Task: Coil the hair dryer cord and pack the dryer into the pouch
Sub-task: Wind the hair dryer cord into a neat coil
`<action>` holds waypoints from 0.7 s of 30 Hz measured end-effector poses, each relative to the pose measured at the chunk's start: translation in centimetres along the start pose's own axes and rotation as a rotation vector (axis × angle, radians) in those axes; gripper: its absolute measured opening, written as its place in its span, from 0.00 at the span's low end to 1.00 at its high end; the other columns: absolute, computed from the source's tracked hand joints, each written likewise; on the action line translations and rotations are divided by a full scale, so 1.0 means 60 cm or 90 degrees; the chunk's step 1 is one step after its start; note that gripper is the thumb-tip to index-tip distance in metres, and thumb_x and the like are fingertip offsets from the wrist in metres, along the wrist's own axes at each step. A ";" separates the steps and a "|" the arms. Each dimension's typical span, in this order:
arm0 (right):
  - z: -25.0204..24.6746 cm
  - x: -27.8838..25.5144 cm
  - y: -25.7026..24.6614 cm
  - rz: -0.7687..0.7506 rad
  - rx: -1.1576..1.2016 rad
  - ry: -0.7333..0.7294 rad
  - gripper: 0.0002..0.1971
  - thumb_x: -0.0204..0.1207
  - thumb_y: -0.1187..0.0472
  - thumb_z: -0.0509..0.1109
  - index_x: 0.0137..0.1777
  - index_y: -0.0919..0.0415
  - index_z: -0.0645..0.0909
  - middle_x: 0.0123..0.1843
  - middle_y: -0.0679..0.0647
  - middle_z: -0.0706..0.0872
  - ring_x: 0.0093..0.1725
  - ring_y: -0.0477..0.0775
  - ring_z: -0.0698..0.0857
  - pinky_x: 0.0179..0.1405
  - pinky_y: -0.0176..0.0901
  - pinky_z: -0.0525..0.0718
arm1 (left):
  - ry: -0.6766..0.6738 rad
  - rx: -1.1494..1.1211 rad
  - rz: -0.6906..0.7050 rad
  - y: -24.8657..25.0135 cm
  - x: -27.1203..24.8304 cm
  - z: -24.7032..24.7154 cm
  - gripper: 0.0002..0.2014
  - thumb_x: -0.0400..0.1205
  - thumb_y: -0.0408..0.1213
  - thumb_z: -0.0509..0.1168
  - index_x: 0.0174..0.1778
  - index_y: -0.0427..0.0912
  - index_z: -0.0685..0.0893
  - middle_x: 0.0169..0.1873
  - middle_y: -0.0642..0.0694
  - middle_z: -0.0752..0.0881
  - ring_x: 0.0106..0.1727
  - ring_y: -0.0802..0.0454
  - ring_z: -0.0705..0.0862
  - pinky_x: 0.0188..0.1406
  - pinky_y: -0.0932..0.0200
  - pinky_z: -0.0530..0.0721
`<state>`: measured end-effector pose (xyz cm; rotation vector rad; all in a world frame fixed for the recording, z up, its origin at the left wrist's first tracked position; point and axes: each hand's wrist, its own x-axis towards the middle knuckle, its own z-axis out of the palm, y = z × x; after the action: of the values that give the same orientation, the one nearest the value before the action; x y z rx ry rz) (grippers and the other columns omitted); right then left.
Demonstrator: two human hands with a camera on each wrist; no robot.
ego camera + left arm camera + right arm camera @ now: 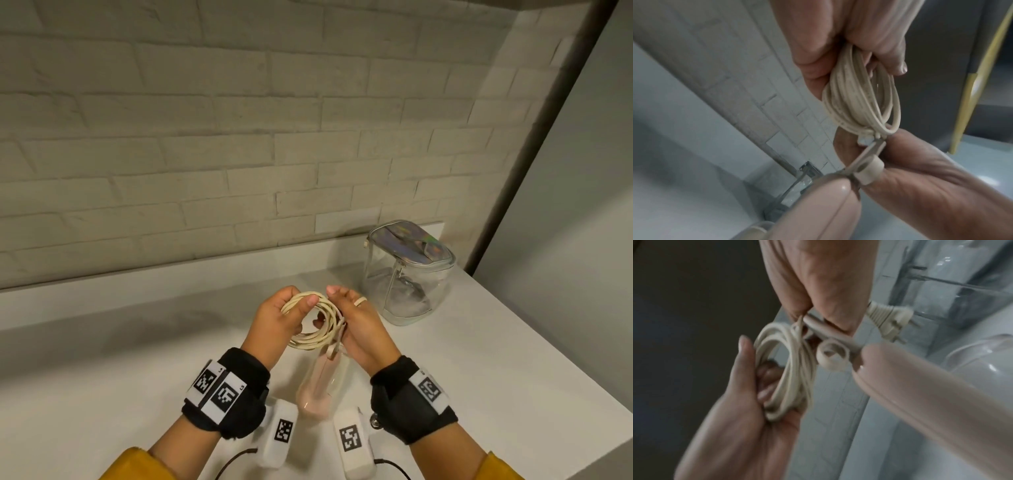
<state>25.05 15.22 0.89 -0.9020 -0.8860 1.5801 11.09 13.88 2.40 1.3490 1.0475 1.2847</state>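
My left hand [298, 303] grips a coil of cream cord [313, 320], with fingers through the loops and the thumb on top; the coil [861, 100] fills the left wrist view. My right hand [340, 303] pinches the cord at the coil's right side, where it joins the dryer's strain relief [818, 324]. The plug [888, 318] sticks out behind the right hand's fingers. The pink hair dryer [318, 383] hangs blurred below both hands, with its hanging loop [831, 356] near the pinch. The clear pouch [407, 274] with a shiny lid stands upright to the right, apart from both hands.
The white counter [137, 359] runs along a pale brick wall [205, 137]. Its right edge [582, 387] slants away past the pouch, and a dark post [534, 137] rises behind it. The pouch's zip [399, 270] hangs down its front.
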 end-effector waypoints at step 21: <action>-0.041 0.000 -0.082 -0.085 -0.359 -0.127 0.11 0.80 0.71 0.60 0.56 0.61 0.82 0.34 0.53 0.75 0.22 0.43 0.67 0.18 0.33 0.69 | -0.083 0.070 0.099 0.012 -0.010 -0.020 0.18 0.67 0.58 0.63 0.30 0.44 0.75 0.19 0.57 0.72 0.24 0.61 0.68 0.26 0.65 0.69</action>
<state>29.30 16.24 4.19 -1.0531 -1.5497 1.3370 9.84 13.24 2.97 1.6028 0.9490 1.2478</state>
